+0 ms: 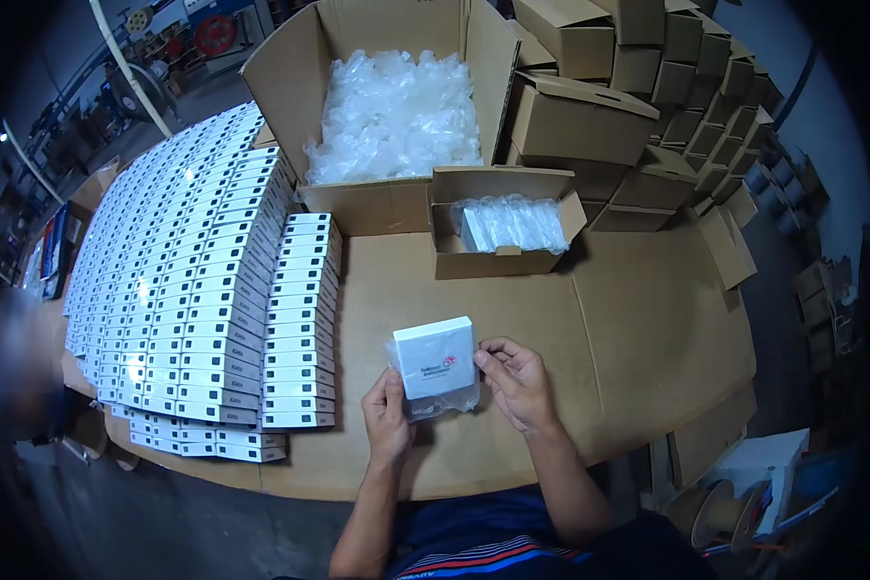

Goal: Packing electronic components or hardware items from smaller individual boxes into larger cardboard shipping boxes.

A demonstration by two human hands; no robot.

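A flat white box (433,353) with small printing on its front is partly inside a clear plastic bag (447,403), whose loose end hangs below it. My left hand (387,416) is closed on the lower left corner of the bagged box, thumb in front. At the box's right edge my right hand (519,382) pinches with thumb and forefinger; the bag there is too fine to make out fully. Both hands are over the cardboard-covered table (377,290). Beyond them stands a small open carton (493,265) with several plastic-wrapped boxes (522,224) in it.
To the left rise rows of stacked white boxes (184,280), with a shorter stack (300,338) nearest my left hand. A large open carton (367,208) full of clear plastic bags (396,116) stands behind. Brown cartons (585,121) are piled at the back right. A cable spool (730,512) sits below right.
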